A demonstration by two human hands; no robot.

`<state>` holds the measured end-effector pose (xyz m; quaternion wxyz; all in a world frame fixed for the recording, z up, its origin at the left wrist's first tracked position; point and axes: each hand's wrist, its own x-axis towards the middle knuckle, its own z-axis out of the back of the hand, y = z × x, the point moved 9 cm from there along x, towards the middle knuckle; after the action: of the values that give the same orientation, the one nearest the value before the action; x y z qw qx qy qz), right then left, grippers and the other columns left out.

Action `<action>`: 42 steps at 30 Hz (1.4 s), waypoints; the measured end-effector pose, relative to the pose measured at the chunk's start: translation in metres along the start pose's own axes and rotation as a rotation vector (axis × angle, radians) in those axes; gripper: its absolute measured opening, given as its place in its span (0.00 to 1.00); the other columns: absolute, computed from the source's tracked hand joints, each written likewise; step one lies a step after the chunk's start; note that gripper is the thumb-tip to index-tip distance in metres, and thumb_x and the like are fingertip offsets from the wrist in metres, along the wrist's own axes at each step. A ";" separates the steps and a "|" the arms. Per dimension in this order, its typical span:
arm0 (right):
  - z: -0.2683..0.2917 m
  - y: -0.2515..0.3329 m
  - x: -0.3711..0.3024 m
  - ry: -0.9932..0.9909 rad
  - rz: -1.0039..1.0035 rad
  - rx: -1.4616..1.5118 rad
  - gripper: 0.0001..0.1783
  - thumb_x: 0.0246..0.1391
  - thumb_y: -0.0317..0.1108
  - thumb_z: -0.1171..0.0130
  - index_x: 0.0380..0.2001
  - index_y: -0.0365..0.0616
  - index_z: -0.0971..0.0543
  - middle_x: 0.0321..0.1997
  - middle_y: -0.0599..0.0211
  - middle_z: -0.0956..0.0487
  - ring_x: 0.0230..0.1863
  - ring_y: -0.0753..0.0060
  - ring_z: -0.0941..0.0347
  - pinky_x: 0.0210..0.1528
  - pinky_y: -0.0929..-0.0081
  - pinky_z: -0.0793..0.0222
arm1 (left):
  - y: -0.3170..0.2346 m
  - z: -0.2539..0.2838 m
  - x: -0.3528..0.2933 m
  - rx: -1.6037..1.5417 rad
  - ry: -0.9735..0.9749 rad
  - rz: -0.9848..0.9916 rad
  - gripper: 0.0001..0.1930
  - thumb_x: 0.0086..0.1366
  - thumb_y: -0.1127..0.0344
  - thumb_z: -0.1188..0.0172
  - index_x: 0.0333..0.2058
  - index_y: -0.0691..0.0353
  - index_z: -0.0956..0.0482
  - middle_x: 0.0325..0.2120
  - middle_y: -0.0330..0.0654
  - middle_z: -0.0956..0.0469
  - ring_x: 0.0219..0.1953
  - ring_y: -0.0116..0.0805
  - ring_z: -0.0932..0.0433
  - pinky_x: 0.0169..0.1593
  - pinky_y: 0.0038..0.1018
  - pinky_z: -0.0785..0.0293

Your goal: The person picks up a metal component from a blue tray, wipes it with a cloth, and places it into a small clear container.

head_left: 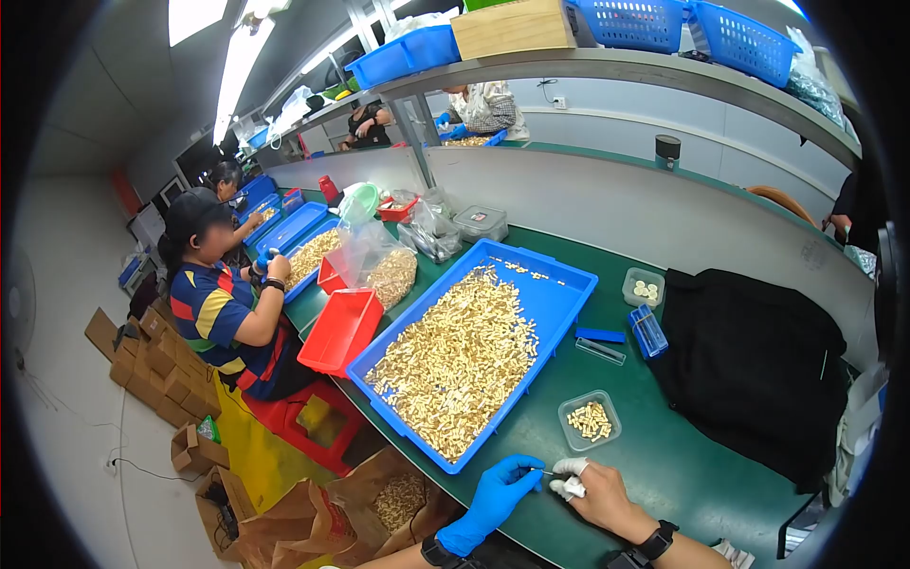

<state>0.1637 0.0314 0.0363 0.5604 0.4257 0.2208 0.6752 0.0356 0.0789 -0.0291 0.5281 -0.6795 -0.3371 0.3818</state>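
Observation:
My left hand [502, 495], in a blue glove, is closed in a pinch near the table's front edge. From its fingertips a thin, pin-like piece [548, 472] reaches toward my right hand [599, 495]. That hand wears white coverings on some fingertips, and its fingers are curled together; what they hold is too small to make out. Just beyond my hands sits a clear plastic tub [614, 427] with small brass-coloured cylindrical parts [590, 421]. To the left, a large blue tray [559, 284] carries a wide heap of similar parts [455, 365].
On the green table [654, 446] lie a black cloth [758, 360], a blue case [648, 332] and a tub of pale discs [645, 287]. A red bin [339, 332] stands left of the tray. A co-worker [227, 294] sits farther left. A shelf [626, 64] runs overhead.

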 end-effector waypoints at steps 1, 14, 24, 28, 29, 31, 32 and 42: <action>0.001 -0.001 -0.001 -0.003 0.001 -0.001 0.09 0.45 0.31 0.40 0.32 0.44 0.24 0.23 0.60 0.24 0.24 0.56 0.27 0.24 0.67 0.32 | -0.001 -0.001 -0.001 -0.003 0.007 -0.002 0.07 0.59 0.74 0.46 0.38 0.66 0.27 0.28 0.38 0.25 0.32 0.24 0.26 0.40 0.19 0.30; -0.007 -0.025 -0.007 0.046 -0.151 0.220 0.08 0.46 0.28 0.45 0.33 0.41 0.24 0.25 0.56 0.24 0.26 0.55 0.26 0.27 0.67 0.32 | -0.018 -0.020 -0.006 -0.281 0.120 -0.090 0.20 0.64 0.65 0.54 0.53 0.66 0.40 0.49 0.52 0.34 0.53 0.38 0.35 0.57 0.32 0.41; -0.007 -0.037 -0.011 0.012 -0.319 0.409 0.09 0.44 0.26 0.46 0.32 0.44 0.23 0.23 0.61 0.24 0.25 0.61 0.26 0.29 0.70 0.31 | -0.025 -0.043 -0.011 -0.706 0.317 -0.014 0.34 0.66 0.45 0.66 0.62 0.63 0.58 0.60 0.56 0.51 0.63 0.44 0.49 0.65 0.38 0.58; -0.019 0.001 -0.017 0.168 -0.021 0.328 0.10 0.43 0.25 0.46 0.32 0.46 0.23 0.23 0.62 0.24 0.26 0.61 0.26 0.30 0.70 0.31 | -0.022 -0.047 -0.017 -0.743 0.331 0.050 0.36 0.65 0.43 0.66 0.62 0.63 0.60 0.61 0.56 0.52 0.63 0.45 0.50 0.64 0.37 0.57; -0.021 -0.003 -0.018 0.165 -0.022 0.329 0.10 0.43 0.25 0.46 0.32 0.46 0.23 0.23 0.62 0.24 0.26 0.61 0.26 0.30 0.70 0.31 | -0.023 -0.047 -0.016 -0.732 0.327 0.030 0.36 0.65 0.43 0.66 0.62 0.63 0.60 0.61 0.56 0.52 0.62 0.45 0.49 0.64 0.37 0.57; -0.024 -0.020 -0.014 0.144 -0.086 0.234 0.10 0.42 0.25 0.46 0.32 0.46 0.23 0.23 0.62 0.24 0.26 0.61 0.26 0.30 0.70 0.31 | -0.026 -0.044 -0.012 -0.713 0.318 -0.014 0.36 0.65 0.43 0.66 0.62 0.63 0.59 0.61 0.57 0.52 0.62 0.44 0.48 0.64 0.37 0.56; -0.022 -0.022 -0.011 0.135 -0.117 0.187 0.11 0.42 0.25 0.46 0.32 0.46 0.23 0.24 0.61 0.24 0.26 0.61 0.26 0.30 0.70 0.31 | -0.026 -0.044 -0.012 -0.712 0.318 -0.014 0.36 0.65 0.43 0.66 0.62 0.63 0.59 0.61 0.57 0.52 0.62 0.44 0.48 0.64 0.37 0.56; -0.020 -0.013 -0.010 0.194 -0.158 0.308 0.08 0.47 0.27 0.49 0.32 0.42 0.24 0.22 0.61 0.24 0.23 0.67 0.26 0.27 0.73 0.32 | -0.021 -0.042 -0.011 -0.795 0.290 0.031 0.37 0.64 0.42 0.64 0.61 0.63 0.58 0.61 0.55 0.52 0.59 0.42 0.43 0.63 0.34 0.53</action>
<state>0.1552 0.0287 0.0121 0.5163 0.4208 0.4070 0.6251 0.0661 0.0540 -0.0007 0.2607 -0.8820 -0.3702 0.1305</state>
